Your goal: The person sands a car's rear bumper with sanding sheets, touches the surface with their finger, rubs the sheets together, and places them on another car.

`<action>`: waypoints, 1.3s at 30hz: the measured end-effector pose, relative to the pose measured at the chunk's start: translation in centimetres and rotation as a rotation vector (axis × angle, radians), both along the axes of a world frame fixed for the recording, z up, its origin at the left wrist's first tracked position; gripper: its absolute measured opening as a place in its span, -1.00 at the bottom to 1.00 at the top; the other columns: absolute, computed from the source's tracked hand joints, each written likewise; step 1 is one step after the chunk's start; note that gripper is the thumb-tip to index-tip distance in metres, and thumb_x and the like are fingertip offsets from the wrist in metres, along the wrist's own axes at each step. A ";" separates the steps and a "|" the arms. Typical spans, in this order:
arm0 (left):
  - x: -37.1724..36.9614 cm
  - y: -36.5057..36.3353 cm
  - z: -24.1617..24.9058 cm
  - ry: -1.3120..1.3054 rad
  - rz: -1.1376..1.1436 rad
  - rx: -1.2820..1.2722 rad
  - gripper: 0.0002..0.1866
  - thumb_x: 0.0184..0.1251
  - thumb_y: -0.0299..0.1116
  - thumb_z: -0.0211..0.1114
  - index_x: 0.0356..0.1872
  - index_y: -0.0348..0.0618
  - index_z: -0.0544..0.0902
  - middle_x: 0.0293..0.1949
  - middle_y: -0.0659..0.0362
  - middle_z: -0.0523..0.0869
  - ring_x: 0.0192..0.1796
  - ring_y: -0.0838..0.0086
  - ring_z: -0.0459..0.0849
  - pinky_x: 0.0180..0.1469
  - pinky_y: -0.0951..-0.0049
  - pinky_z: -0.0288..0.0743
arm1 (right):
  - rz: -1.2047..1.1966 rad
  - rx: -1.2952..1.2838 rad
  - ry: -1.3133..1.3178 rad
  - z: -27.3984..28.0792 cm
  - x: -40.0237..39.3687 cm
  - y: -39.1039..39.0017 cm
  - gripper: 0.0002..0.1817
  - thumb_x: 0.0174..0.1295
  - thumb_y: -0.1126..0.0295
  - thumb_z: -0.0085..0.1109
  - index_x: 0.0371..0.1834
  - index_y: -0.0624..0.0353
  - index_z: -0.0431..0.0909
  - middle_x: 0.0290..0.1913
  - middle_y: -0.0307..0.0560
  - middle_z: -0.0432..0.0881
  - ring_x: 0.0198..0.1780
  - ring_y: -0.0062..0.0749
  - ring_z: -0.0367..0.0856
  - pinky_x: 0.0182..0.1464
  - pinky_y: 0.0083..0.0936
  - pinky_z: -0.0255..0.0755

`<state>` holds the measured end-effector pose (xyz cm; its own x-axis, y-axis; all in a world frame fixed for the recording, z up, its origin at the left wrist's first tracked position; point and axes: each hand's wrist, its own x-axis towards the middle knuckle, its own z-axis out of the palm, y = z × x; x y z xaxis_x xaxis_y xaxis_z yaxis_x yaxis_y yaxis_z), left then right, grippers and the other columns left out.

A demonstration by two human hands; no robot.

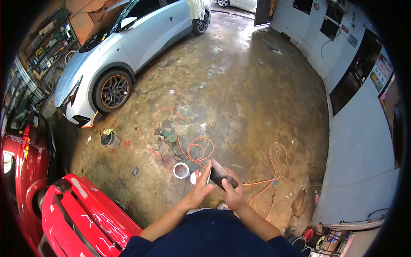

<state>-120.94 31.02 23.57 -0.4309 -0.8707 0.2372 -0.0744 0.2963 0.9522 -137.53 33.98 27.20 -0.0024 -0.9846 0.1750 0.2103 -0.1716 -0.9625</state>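
Note:
In front of my waist, both hands are on a dark flat rectangular piece (217,174) with a paler pinkish upper part; its exact kind I cannot make out. My left hand (199,192) presses along its left edge, fingers pointing up and thumb towards the middle. Gripping the right side is my right hand (233,193), its thumb across the front and fingers behind. On the floor beyond my left hand stand a round white tub (181,170) with a greyish inside and, beside it, a red and white container (195,176), partly hidden by that hand.
A green power tool (167,135) lies among loops of orange hose (200,147). More hose meets a blue connector (275,182) at the right. A bucket (110,139) with a cloth stands near the silver car (141,34). A red bumper (85,214) lies at lower left.

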 end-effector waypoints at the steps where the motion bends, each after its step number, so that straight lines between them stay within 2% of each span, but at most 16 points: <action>1: 0.2 -0.3 0.9 -0.015 -0.071 0.132 -0.24 0.45 -0.29 0.10 0.61 -0.14 0.03 0.39 -0.13 0.42 0.45 0.11 0.37 0.49 0.20 0.19 | -0.003 -0.223 0.213 0.6 -0.2 -0.1 -0.58 0.32 0.53 0.08 0.26 0.32 0.52 0.26 0.12 0.58 0.29 -0.07 0.56 0.35 -0.24 0.39; 3: 0.7 -0.5 2.1 -0.050 -0.211 0.395 -0.23 0.41 -0.34 0.16 0.59 -0.17 0.07 0.28 -0.10 0.54 0.34 0.12 0.51 0.41 0.18 0.32 | -0.005 -0.669 0.634 2.8 -0.3 0.1 -0.54 0.22 0.57 0.15 0.23 0.31 0.55 0.21 0.14 0.62 0.22 -0.02 0.63 0.28 -0.19 0.48; 4: 1.3 -0.5 0.3 -0.140 -0.221 0.204 -0.25 0.34 -0.44 0.18 0.54 -0.19 0.13 0.22 -0.05 0.57 0.27 0.15 0.55 0.37 0.18 0.37 | 0.090 -0.803 0.732 3.6 0.1 1.0 -0.44 0.01 0.61 0.25 0.20 0.29 0.56 0.17 0.14 0.65 0.14 0.04 0.67 0.20 -0.12 0.56; 6: 1.7 -0.8 -1.3 -0.322 -0.196 -0.064 -0.28 0.25 -0.57 0.19 0.48 -0.22 0.20 0.15 0.02 0.60 0.21 0.21 0.59 0.34 0.20 0.40 | 0.034 -0.830 0.801 2.7 -0.1 0.6 -0.47 0.10 0.59 0.24 0.23 0.29 0.54 0.18 0.15 0.65 0.16 0.06 0.66 0.19 -0.12 0.56; 7: 0.7 -0.3 0.1 -0.193 -0.086 0.086 -0.36 0.25 -0.59 0.17 0.41 -0.24 0.30 0.14 0.02 0.62 0.21 0.24 0.59 0.33 0.21 0.41 | 0.003 -0.842 0.838 2.1 -0.4 -0.1 -0.48 0.14 0.58 0.24 0.25 0.28 0.53 0.19 0.16 0.65 0.17 0.07 0.66 0.18 -0.12 0.56; 11: 0.2 -0.4 0.1 -0.026 0.031 0.274 -0.53 0.27 -0.62 0.13 0.25 -0.28 0.47 0.14 0.01 0.63 0.23 0.29 0.58 0.31 0.24 0.43 | -0.144 -0.611 0.857 1.6 -0.7 -1.7 -0.42 -0.01 0.59 0.22 0.22 0.28 0.57 0.19 0.13 0.65 0.18 -0.01 0.66 0.22 -0.17 0.55; 14: 2.2 -1.6 -0.4 -0.357 -0.220 0.126 -0.30 0.19 -0.71 0.06 0.45 -0.29 0.27 0.33 -0.01 0.48 0.44 0.29 0.41 0.46 0.30 0.28 | -0.092 -0.745 0.797 2.3 1.0 -0.2 -0.47 0.04 0.58 0.21 0.19 0.31 0.57 0.19 0.14 0.65 0.17 0.00 0.67 0.22 -0.19 0.54; 18: -0.7 0.3 1.7 0.226 0.013 0.266 -0.37 0.29 -0.63 0.16 0.43 -0.26 0.30 0.29 0.06 0.51 0.36 0.32 0.46 0.42 0.27 0.33 | -0.210 -0.524 0.798 1.2 0.1 -1.8 -0.54 0.16 0.54 0.21 0.19 0.32 0.58 0.21 0.15 0.64 0.19 0.00 0.65 0.24 -0.19 0.53; 20: 1.1 0.0 0.6 0.033 -0.055 0.384 -0.16 0.10 -0.80 -0.06 0.55 -0.31 0.11 0.47 0.01 0.33 0.56 0.32 0.23 0.59 0.30 0.08 | -0.174 -0.491 0.775 1.7 0.6 -1.3 -0.58 0.24 0.51 0.19 0.20 0.32 0.57 0.23 0.16 0.63 0.22 0.03 0.63 0.27 -0.18 0.49; 22: 1.3 0.0 0.8 0.018 -0.081 0.444 -0.15 0.12 -0.79 -0.06 0.57 -0.30 0.07 0.50 0.00 0.28 0.59 0.31 0.18 0.60 0.29 0.02 | -0.081 -0.557 0.711 2.6 2.1 0.6 -0.61 0.33 0.48 0.16 0.21 0.33 0.56 0.25 0.17 0.61 0.25 0.06 0.59 0.31 -0.16 0.45; 25: -0.2 0.7 2.8 0.148 -0.043 0.273 -0.16 0.18 -0.77 0.00 0.58 -0.26 0.08 0.49 -0.02 0.31 0.55 0.29 0.25 0.58 0.28 0.09 | -0.304 -0.170 0.615 -0.4 0.8 -2.8 -0.63 0.33 0.50 0.18 0.20 0.30 0.58 0.22 0.13 0.64 0.22 0.02 0.61 0.31 -0.17 0.44; 28: 0.5 0.5 1.4 0.077 0.004 0.373 -0.09 0.04 -0.80 -0.07 0.58 -0.27 0.08 0.49 -0.01 0.32 0.57 0.29 0.22 0.58 0.30 0.06 | -0.166 -0.358 0.693 0.8 2.1 -0.3 -0.58 0.34 0.42 0.16 0.25 0.28 0.54 0.26 0.15 0.60 0.30 0.03 0.55 0.36 -0.21 0.40; 32: 0.5 1.3 2.8 0.075 -0.039 0.375 -0.20 0.16 -0.67 0.11 0.53 -0.27 0.19 0.42 0.03 0.41 0.49 0.30 0.34 0.50 0.27 0.23 | -0.219 -0.123 0.539 -1.0 1.4 -2.3 -0.62 0.45 0.38 0.06 0.26 0.30 0.53 0.27 0.18 0.59 0.30 -0.01 0.56 0.37 -0.25 0.37; 35: 2.9 2.5 0.3 0.066 -0.129 0.725 -0.21 0.18 -0.61 0.17 0.52 -0.26 0.19 0.41 0.05 0.44 0.48 0.28 0.37 0.47 0.26 0.30 | -0.300 0.058 0.276 -2.8 -1.2 -4.0 -0.63 0.46 0.41 0.02 0.25 0.33 0.52 0.32 0.15 0.55 0.37 -0.13 0.50 0.40 -0.32 0.30; 36: 3.1 2.4 1.4 0.128 -0.106 0.707 -0.33 0.37 -0.46 0.20 0.50 -0.30 0.23 0.38 -0.02 0.46 0.43 0.16 0.46 0.39 0.10 0.44 | -0.309 0.008 0.243 -2.2 -1.9 -3.7 -0.63 0.46 0.41 0.01 0.26 0.33 0.52 0.33 0.15 0.54 0.38 -0.13 0.48 0.41 -0.32 0.29; 39: 3.8 1.2 2.1 0.778 -0.057 1.022 -0.41 0.55 -0.21 0.14 0.45 -0.33 0.28 0.35 -0.10 0.49 0.37 0.05 0.53 0.27 -0.10 0.58 | -0.310 -0.162 0.225 -0.8 -2.6 -1.9 -0.62 0.42 0.44 0.01 0.26 0.33 0.51 0.32 0.20 0.51 0.38 -0.02 0.46 0.41 -0.23 0.28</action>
<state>-117.13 32.21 25.69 -0.5232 -0.7901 -0.3192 0.5888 -0.6060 0.5348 -140.13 32.11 26.39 -0.2383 -0.9031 0.3573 -0.0874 -0.3465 -0.9340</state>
